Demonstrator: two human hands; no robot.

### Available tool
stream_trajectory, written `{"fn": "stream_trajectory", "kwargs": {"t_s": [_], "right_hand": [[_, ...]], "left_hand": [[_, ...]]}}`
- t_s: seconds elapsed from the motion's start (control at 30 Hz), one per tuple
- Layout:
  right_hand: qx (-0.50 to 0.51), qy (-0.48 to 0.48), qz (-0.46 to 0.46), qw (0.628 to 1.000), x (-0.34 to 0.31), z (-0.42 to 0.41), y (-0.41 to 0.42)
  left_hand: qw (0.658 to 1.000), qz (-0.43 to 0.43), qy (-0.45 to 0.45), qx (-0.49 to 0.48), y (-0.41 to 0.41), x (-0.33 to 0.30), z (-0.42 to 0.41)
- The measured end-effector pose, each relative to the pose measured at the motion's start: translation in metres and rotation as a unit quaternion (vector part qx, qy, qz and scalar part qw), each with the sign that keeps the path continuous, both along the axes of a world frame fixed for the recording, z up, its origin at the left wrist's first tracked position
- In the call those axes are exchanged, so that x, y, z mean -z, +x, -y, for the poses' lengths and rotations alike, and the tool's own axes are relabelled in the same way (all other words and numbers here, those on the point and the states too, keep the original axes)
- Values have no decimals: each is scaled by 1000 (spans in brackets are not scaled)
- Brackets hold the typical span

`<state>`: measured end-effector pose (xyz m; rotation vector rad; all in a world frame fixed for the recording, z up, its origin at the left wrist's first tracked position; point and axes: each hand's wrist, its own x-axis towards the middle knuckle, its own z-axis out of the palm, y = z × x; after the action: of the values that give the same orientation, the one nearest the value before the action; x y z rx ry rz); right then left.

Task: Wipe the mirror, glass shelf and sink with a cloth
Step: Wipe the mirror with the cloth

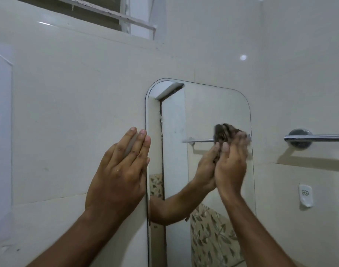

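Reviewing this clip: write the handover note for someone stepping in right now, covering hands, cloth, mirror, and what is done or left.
Left hand: open, flat on the wall tile, fingers at the mirror's left edge.
Right hand: pressing a dark cloth against the mirror, right of centre, level with the towel bar.
Done: mirror wiping is under way; how much is clean cannot be told.
Left: finish the mirror, then the glass shelf and sink, both out of view.
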<state>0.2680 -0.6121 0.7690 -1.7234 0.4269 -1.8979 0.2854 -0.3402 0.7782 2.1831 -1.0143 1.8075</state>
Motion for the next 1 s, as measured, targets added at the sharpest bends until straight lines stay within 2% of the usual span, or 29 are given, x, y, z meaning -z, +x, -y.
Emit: {"fn": "stream_trajectory", "kwargs": {"t_s": [0.13, 0.37, 0.57, 0.73, 0.8, 0.9, 1.0], "right_hand": [[-17, -122, -15, 992, -9, -71, 6], [-112, -216, -12, 970, -21, -167, 5], [-170, -249, -3, 954, -54, -140, 9], [-112, -290, -10, 950, -70, -114, -5], [-98, -256, 3, 962, -82, -81, -4], [-68, -131, 27, 989, -97, -19, -5], [-16, -22, 29, 999, -104, 42, -8]], "left_hand": [[1000, 2, 12, -12, -3, -1, -1], [996, 31, -47, 71, -5, -12, -6], [994, 65, -84, 18, -5, -50, 6], [993, 78, -80, 33, -9, -60, 11], [993, 76, -82, 32, -7, -59, 13], [993, 77, -86, 35, -4, -59, 15], [993, 68, -86, 41, -3, -60, 16]]}}
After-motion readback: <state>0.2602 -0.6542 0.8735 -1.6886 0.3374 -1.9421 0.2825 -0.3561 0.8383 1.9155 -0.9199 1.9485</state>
